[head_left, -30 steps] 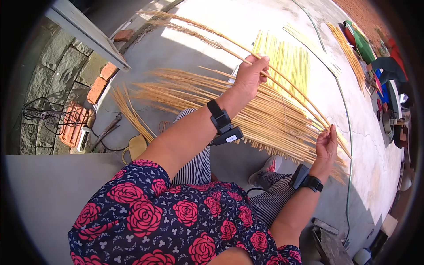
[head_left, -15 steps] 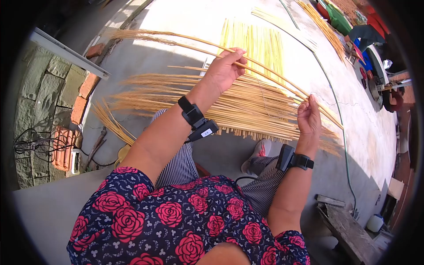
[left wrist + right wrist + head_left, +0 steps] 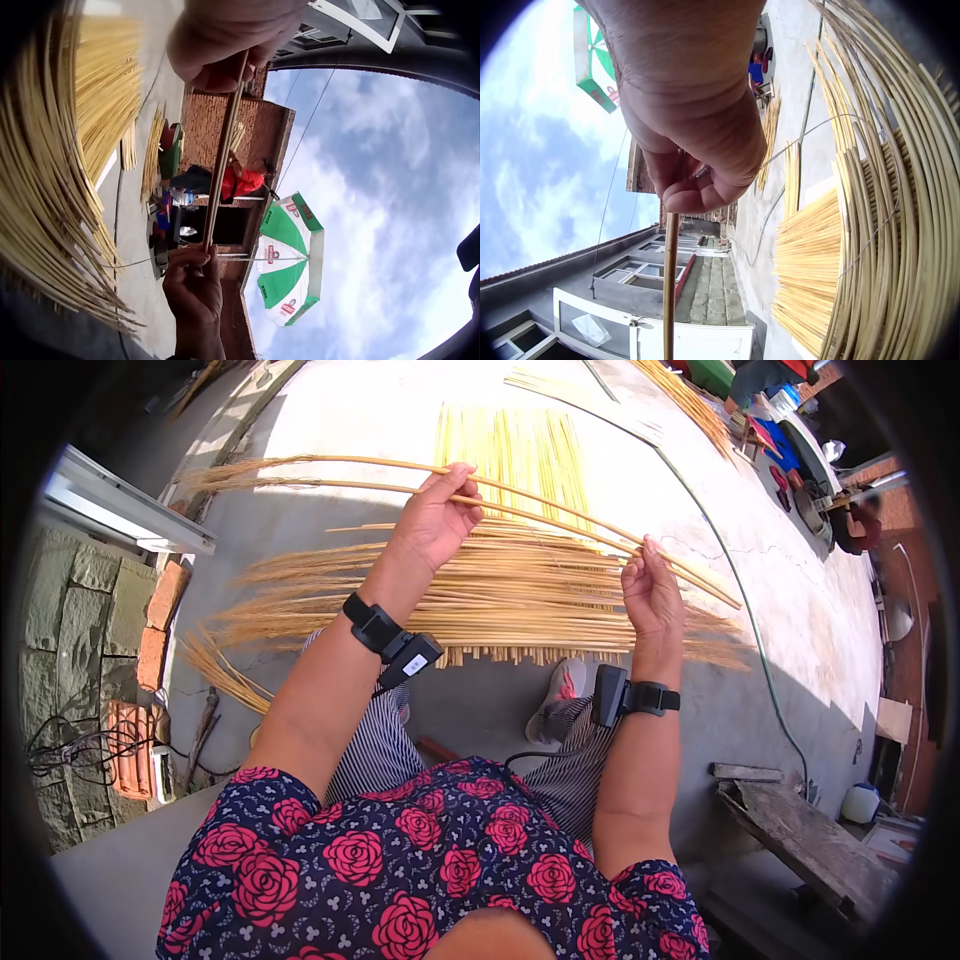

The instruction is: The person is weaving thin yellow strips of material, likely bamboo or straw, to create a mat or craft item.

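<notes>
Two long, dry stalks with feathery tips lie across both hands, held above a wide layer of similar stalks. My left hand pinches them between thumb and fingers, toward the feathery end. Farther along, near the bare ends, the fingertips of my right hand pinch them too. From the left wrist the two stalks nearly line up, running from the left hand to the right hand. A thin cord extends from beside the right hand to the layered stalks in the right wrist view.
Yellow stalks lie in a sunlit sheet behind the layer. A green hose crosses the concrete at right. Weathered boards stand at lower right, and stone blocks line the left. A person in red is farther off.
The head view has turned, so the ground, the stalk layer and both hands appear farther left and more level. Both hands keep their grip on the two stalks, about the same distance apart.
</notes>
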The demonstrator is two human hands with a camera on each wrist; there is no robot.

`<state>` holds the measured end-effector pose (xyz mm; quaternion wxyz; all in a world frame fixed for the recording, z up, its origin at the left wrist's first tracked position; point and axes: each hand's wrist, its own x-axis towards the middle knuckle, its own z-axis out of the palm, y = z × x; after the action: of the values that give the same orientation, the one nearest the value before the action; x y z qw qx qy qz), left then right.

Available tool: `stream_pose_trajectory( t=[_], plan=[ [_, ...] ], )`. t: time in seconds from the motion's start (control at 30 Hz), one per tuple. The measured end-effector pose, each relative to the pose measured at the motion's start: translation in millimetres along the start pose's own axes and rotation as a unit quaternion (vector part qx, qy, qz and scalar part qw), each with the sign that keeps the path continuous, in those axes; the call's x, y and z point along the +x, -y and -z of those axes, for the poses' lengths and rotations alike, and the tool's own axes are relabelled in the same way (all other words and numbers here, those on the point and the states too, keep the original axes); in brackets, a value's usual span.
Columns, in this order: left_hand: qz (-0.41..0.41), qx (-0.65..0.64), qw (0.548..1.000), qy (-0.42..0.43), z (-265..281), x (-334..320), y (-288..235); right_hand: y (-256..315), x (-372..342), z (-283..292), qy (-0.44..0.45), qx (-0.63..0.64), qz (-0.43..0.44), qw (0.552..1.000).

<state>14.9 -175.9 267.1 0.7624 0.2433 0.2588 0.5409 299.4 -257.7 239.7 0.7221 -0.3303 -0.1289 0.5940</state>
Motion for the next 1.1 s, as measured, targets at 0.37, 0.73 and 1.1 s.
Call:
stream_pose_trajectory(
  t=[0.37, 0.73, 1.1],
  plan=[
    [-0.029, -0.037, 0.999, 0.008, 4.6, 3.9, -8.7, 0.4, -5.7, -8.4, 0.045, -0.005, 0.001, 0.999],
    [-0.007, 0.034, 0.999, 0.002, 11.6, 3.0, -18.6, -4.1, -1.0, -2.8, 0.037, 0.043, 0.025, 0.998],
    [0.006, 0.056, 0.998, 0.022, 7.8, -1.6, -26.1, -4.7, -1.2, -3.9, 0.018, 0.041, 0.022, 0.999]
  ],
)
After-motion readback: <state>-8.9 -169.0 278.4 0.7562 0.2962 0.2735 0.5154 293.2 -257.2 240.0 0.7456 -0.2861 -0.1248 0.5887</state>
